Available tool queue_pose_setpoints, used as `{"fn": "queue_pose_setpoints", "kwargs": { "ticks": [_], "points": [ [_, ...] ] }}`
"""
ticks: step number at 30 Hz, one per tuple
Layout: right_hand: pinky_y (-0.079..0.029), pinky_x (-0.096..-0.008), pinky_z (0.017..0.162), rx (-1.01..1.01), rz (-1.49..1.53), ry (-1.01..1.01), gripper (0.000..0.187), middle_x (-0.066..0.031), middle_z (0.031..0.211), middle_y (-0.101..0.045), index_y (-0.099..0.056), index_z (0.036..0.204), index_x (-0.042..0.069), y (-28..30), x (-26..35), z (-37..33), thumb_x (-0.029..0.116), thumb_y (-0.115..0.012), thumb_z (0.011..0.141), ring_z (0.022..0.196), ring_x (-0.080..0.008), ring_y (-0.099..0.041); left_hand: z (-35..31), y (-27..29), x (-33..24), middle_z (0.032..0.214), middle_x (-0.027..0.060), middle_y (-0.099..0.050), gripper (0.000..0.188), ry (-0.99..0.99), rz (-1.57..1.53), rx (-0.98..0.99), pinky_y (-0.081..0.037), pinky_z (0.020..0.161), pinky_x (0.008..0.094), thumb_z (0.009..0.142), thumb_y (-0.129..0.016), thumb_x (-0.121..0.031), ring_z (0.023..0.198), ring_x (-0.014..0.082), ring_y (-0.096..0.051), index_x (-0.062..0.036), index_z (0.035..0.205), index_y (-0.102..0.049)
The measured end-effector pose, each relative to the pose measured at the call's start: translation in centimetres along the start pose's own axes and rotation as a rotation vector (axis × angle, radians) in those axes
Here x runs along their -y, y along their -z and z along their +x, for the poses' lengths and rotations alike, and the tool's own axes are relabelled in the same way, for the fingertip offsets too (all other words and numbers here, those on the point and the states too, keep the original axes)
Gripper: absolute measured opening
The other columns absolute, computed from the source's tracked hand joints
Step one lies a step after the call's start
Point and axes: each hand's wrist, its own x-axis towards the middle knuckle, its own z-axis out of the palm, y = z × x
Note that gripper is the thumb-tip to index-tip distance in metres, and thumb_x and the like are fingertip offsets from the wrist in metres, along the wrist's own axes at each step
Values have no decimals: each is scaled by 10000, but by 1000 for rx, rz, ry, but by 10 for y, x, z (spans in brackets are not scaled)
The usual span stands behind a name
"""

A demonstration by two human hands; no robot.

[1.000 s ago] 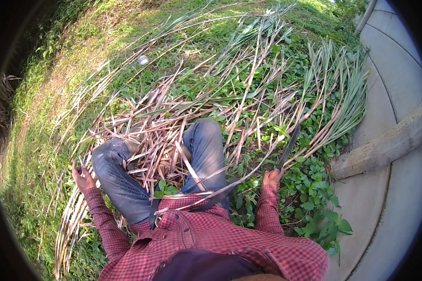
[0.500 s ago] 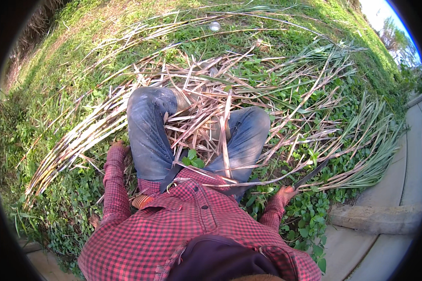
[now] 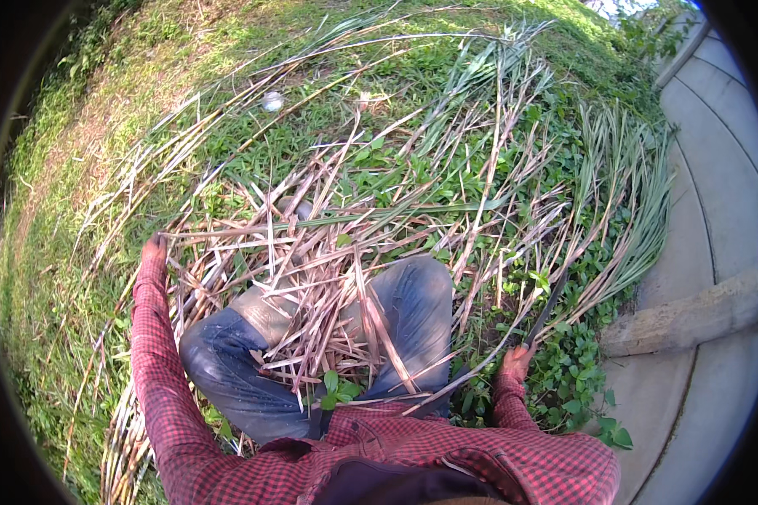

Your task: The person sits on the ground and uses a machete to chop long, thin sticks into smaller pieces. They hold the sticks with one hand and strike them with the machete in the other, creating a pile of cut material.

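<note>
My left hand [image 3: 154,247] reaches out at the left, closed on the end of a long leafy stalk [image 3: 312,222]. That stalk stretches to the right across the pile, dry and brown near my hand and green farther along. My right hand [image 3: 515,362] rests low at the right, closed round the handle of a machete [image 3: 551,307]. Its dark blade points up and away over green weeds. Between and in front of my bent legs lies a loose heap of dry brown strips [image 3: 312,278], some lying over my trousers.
More long stalks with green leafy ends [image 3: 627,202] lie at the right, beside a pale concrete slab [image 3: 707,168] with a raised ledge [image 3: 682,320]. A bundle of stalks [image 3: 126,438] lies at the lower left. A small clear round object [image 3: 272,101] sits in the grass.
My left hand has moved from beside my hip out forward and taken hold of a stalk's end. The view has turned to the right. My right hand still holds the machete low.
</note>
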Motion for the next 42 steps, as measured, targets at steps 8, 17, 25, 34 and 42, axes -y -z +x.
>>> {"fn": "queue_pose_setpoints", "kwargs": {
  "ticks": [8, 17, 25, 34, 42],
  "points": [
    [-435, -394, 675, -118, -261, -48, 664, -130, 800, -554, -226, 1310, 217, -12, -43, 6, 187, -576, 746, 719, -306, -561, 67, -86, -2, 1085, 222, -536, 347, -125, -59, -55, -429, 829, 395, 863, -430, -167, 994, 358, -523, -9, 1171, -452],
    [-439, -391, 643, -197, -229, 25, 640, -137, 757, -576, -264, 1308, 223, -18, -15, -2, 192, -586, 755, 663, -312, -570, 84, -81, 16, 993, 187, -570, 361, 100, 295, 53, -428, 768, 452, 813, -530, -323, 969, 339, -527, -66, 1066, -516],
    [-433, -372, 677, -121, -175, -20, 650, -111, 803, -576, -245, 1319, 216, -12, 0, -9, 161, -573, 760, 730, -261, -573, 41, -53, -4, 911, 202, -596, 430, -106, 239, -129, -445, 704, 444, 833, -451, -448, 853, 363, -565, -105, 1084, -517],
    [-432, -399, 745, -73, -67, 65, 664, -179, 949, -573, -214, 1338, 206, -12, -31, 1, 163, -560, 773, 831, -318, -569, -8, 28, -36, 821, 126, -632, 391, -109, 178, -193, -453, 629, 417, 794, -538, -437, 746, 330, -598, -101, 993, -549],
    [-421, -451, 688, -75, -145, 32, 677, -205, 875, -572, -202, 1336, 260, -1, 8, -12, 206, -573, 772, 779, -374, -558, -47, 79, -5, 689, 139, -587, 341, -159, 347, -285, -427, 545, 419, 820, -485, -446, 628, 337, -567, -106, 810, -520]
  ]
}}
